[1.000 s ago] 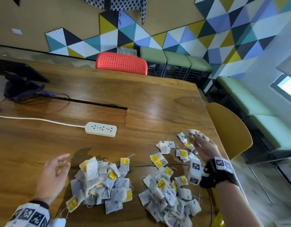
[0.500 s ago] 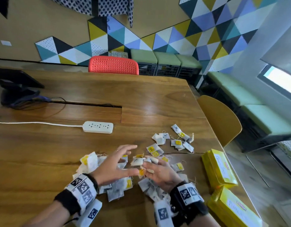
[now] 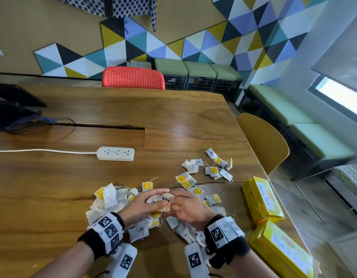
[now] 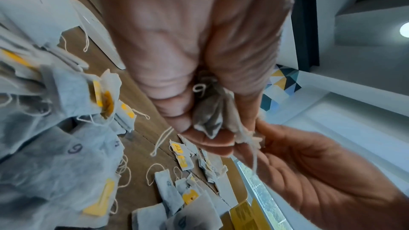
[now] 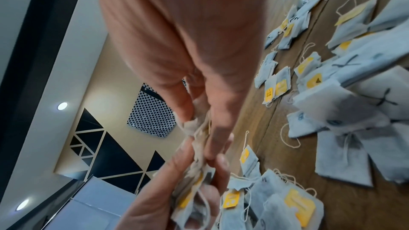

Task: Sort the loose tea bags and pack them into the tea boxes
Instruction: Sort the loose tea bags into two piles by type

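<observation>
Both hands meet above the middle of the wooden table [image 3: 173, 121] over loose tea bags. My left hand [image 3: 156, 200] grips a crumpled bunch of tea bags [image 3: 160, 199], seen between its fingers and thumb [image 4: 208, 113]. My right hand [image 3: 180, 201] pinches the same bunch [image 5: 198, 128] from the other side. A pile of tea bags [image 3: 108, 199] lies left of my hands, another pile [image 3: 183, 229] lies under my right wrist, and a scattered group [image 3: 211, 167] lies farther back. Two yellow tea boxes lie at the right edge, one marked Green Tea [image 3: 262, 199], one Black Tea [image 3: 282, 251].
A white power strip [image 3: 115, 153] with its cord lies left of centre. A dark monitor base [image 3: 13, 111] stands at the far left. A red chair [image 3: 133, 78] is behind the table, and a yellow chair [image 3: 262, 141] stands close to the right edge.
A second ago the hands were apart, the right one lifted over the far scattered bags. Both have come together at the middle and now hold one bunch. The view has swung right, showing the boxes.
</observation>
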